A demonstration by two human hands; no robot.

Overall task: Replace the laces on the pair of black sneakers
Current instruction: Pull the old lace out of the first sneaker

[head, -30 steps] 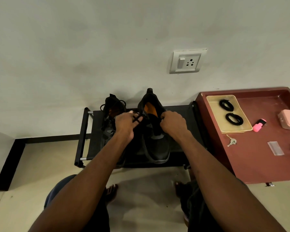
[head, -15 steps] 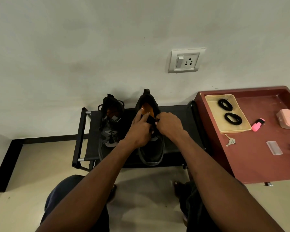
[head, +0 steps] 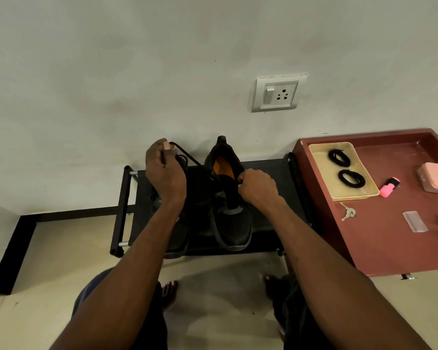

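Two black sneakers stand on a low black shoe rack point(head: 124, 208) against the wall. The right sneaker point(head: 234, 223) has an orange insole and its toe points toward me. My left hand point(head: 163, 173) is raised above the left sneaker point(head: 177, 238), mostly hiding it, and pinches a black lace point(head: 187, 155) that runs taut down to the right sneaker. My right hand point(head: 257, 189) grips the right sneaker's upper edge beside the tongue. Two coiled black laces point(head: 339, 157) point(head: 352, 178) lie in a beige tray point(head: 321, 178) on the red table.
The dark red table point(head: 379, 243) stands right of the rack, holding a pink highlighter point(head: 389, 187), a pink box point(head: 436, 180), keys point(head: 348, 212) and a clear packet point(head: 415, 221). A wall socket point(head: 277, 93) is above. My bare feet point(head: 170, 291) rest on the tiled floor.
My left hand has left the right sneaker's tongue and risen up and to the left, drawing a black lace out with it. My right hand stays on the right sneaker.
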